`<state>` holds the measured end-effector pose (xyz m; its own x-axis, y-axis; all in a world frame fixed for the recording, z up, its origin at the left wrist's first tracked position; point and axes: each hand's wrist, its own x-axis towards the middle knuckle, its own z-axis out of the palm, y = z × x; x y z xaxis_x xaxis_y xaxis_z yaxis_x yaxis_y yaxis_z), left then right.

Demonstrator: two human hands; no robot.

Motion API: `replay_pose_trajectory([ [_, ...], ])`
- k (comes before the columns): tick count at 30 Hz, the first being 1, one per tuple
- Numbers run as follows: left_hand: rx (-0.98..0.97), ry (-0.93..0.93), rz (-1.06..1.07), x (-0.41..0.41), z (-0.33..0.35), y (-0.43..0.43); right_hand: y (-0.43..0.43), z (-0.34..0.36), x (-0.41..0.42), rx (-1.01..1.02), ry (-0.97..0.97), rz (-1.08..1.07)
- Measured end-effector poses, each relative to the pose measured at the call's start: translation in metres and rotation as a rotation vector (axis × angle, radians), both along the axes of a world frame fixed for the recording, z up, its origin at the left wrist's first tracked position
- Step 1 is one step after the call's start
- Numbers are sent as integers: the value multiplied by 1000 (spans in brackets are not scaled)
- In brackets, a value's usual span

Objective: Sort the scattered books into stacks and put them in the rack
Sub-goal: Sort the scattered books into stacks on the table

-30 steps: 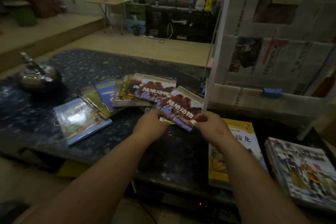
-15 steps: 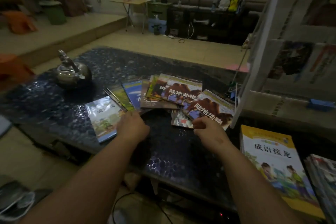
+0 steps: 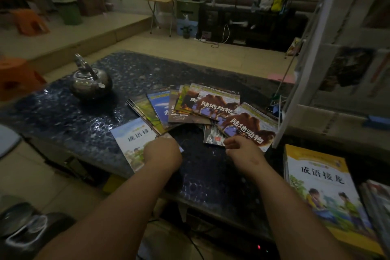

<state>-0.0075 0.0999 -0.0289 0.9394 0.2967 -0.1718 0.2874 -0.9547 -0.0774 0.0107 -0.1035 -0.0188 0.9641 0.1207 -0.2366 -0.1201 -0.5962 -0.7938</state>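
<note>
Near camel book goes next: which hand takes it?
Right. The right hand sits at the near edge of the near camel book; the left hand is farther off, on the pale blue book.

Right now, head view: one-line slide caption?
Left hand on a pale-blue book, right hand at a camel-cover book, amid books fanned on a dark table by a kettle.

Glossy paper book covers, shiny metal kettle, glossy pebbled tabletop.

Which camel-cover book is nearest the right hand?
The front camel-cover book, at the right end beside the rack; the right hand is at its edge. The rear camel-cover book lies farther away.
</note>
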Motion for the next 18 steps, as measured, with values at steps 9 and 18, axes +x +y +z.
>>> replay_pose_trajectory([
  [9, -80, 132, -80, 0, -17, -15, -6, 2, -5, -46, 30, 11],
  [18, 21, 236, -189, 8, -4, -25, -16, 5, -7, -20, 4, -14],
])
